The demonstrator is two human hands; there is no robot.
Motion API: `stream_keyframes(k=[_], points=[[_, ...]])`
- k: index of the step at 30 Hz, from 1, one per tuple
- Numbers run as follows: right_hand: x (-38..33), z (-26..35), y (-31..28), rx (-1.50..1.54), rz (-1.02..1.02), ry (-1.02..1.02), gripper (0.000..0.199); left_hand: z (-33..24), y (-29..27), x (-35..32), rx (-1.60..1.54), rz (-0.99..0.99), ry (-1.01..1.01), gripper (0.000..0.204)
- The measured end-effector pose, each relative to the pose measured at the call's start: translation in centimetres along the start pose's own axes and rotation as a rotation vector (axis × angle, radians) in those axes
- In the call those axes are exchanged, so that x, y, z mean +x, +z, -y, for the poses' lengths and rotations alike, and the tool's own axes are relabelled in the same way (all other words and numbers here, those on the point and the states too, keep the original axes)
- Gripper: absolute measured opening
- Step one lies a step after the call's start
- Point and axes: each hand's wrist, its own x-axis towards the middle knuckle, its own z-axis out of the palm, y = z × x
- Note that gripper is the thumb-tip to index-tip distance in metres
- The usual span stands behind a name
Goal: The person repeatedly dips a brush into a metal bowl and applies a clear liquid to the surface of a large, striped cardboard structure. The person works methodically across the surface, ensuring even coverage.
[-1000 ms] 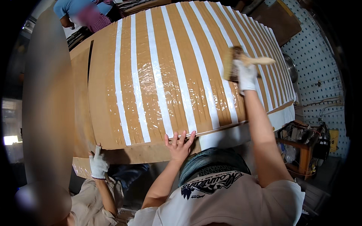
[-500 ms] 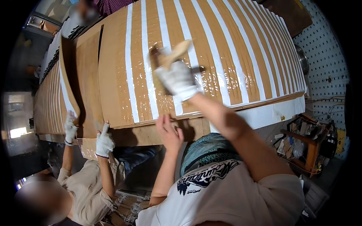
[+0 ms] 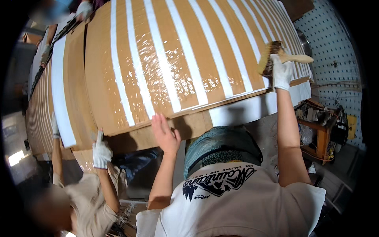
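Brown sheets with wet, glossy faces and white edge strips overlap in a long row (image 3: 104,75) across the table. My right hand (image 3: 282,73), in a white glove, grips a wide brush (image 3: 270,59) with dark bristles and a pale wooden handle. The brush lies over the striped strips toward the right end, near the front edge. My left hand (image 3: 166,136) is bare and open. Its fingers are stretched out, and the tips touch the front edge of the sheets in the middle.
At the left, a co-worker's gloved hands (image 3: 102,152) are at the front edge beside a white-edged sheet (image 3: 63,98). Another person's gloved hand (image 3: 84,10) shows at the far left edge. A wooden stand (image 3: 321,140) with clutter stands right, below a perforated wall panel (image 3: 335,59).
My right hand has swung rightward with the brush, from the middle strips toward the right end. The co-worker's raised sheet at left now lies flatter. My left hand stays at the edge.
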Motion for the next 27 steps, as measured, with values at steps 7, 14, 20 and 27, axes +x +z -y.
stream_keyframes(k=[7, 14, 20, 27], points=[[-11.2, 16.1, 6.4, 0.719, 0.473, -0.12, 0.048, -1.4, -1.0, -1.1, -0.142, -0.131, -0.092, 0.072], [-22.1, 18.8, 18.8, 0.335, 0.367, -0.663, 0.041, -0.9, -0.7, 0.9, 0.079, -0.131, -0.137, 0.071], [-10.4, 8.2, 7.2, 0.434, 0.52, -0.303, 0.054, -0.3, 0.3, -0.3, 0.138, -0.145, -0.148, 0.07], [2.0, -10.4, 0.0, -0.068, 0.053, -0.085, 0.053, -0.8, -0.3, 0.0, 0.156, -0.107, -0.137, 0.078]])
